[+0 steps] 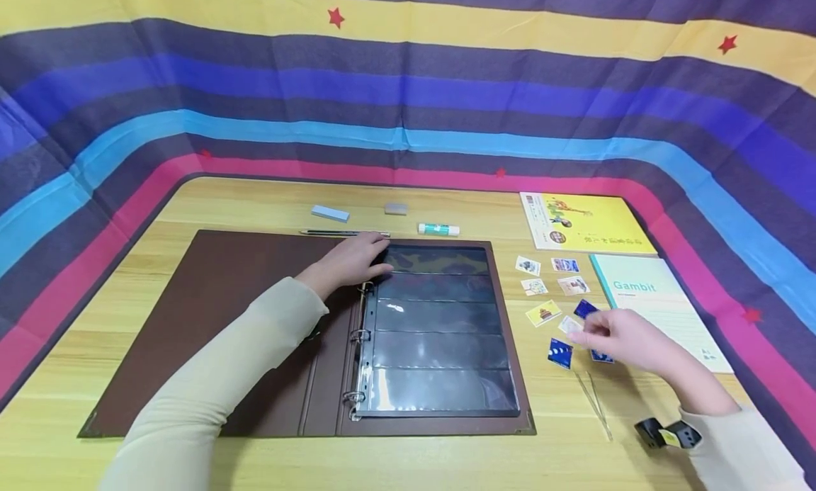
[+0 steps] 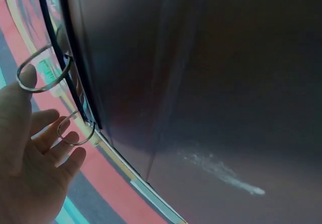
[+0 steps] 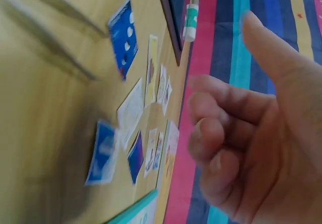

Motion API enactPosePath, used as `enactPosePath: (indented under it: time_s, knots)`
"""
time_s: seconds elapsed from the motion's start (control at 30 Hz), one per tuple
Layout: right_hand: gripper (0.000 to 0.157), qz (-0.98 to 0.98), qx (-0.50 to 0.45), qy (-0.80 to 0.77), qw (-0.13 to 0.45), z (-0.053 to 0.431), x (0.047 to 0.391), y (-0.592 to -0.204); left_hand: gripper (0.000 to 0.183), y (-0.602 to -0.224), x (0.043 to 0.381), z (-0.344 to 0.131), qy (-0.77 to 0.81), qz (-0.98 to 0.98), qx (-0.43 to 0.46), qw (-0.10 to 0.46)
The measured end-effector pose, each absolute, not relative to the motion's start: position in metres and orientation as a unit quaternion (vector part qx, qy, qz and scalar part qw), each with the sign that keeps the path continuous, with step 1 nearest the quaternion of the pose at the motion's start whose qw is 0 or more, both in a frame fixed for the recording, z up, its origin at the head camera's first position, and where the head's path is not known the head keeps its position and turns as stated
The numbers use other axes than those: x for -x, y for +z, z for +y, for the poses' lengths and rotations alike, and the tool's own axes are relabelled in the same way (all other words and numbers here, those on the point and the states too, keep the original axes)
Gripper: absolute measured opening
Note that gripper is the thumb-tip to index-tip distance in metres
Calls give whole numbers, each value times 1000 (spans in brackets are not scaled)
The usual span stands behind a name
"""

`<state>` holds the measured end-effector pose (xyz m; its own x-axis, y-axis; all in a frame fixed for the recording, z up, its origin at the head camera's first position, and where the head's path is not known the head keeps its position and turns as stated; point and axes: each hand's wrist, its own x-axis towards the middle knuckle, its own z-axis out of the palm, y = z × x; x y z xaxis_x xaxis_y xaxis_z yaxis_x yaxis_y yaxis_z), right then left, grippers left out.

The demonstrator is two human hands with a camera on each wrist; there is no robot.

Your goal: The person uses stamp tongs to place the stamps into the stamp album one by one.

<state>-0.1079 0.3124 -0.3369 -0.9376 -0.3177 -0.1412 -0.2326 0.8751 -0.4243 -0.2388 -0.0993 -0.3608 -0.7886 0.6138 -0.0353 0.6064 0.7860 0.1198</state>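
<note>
A brown ring binder (image 1: 210, 285) lies open, a page of clear pockets (image 1: 440, 317) on its right side. My left hand (image 1: 350, 261) is at the top of the ring spine, fingers relaxed around the upper metal rings (image 2: 45, 73) in the left wrist view. Right of the binder lie several small stamps, including a yellow one (image 1: 544, 313) and a dark blue one (image 1: 559, 353). Above them hovers my right hand (image 1: 631, 339), partly covering some. In the right wrist view its thumb stands apart from loosely curled fingers, with nothing between them. Tweezers (image 1: 596, 406) lie just below the stamps.
Behind the binder are a pencil (image 1: 331, 232), a light blue block (image 1: 330, 213), a greyish eraser-like block (image 1: 396, 208) and a glue stick (image 1: 438, 229). A yellow book (image 1: 593, 225) and a Gambit notebook (image 1: 663, 307) lie at the right. Striped cloth (image 1: 408, 94) surrounds the table.
</note>
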Motion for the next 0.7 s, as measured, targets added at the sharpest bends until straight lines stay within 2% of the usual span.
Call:
enactPosePath:
  time_s: [0.17,0.3,0.43,0.7]
  knots:
    - [41,947,158,-195,198,323,93,-345,55,-363,241,-97,44,944,-324,28]
    - [43,937,151,-193,248,327,87,-353,53,-364,242,-97,44,944,-325,28]
    - [44,934,149,-197,258,328,85,-361,51,-365,244,-98,46,946,-319,33]
    - [41,926,194,-220,236,330,84,-365,50,-366,245,-99,65,952,-297,43]
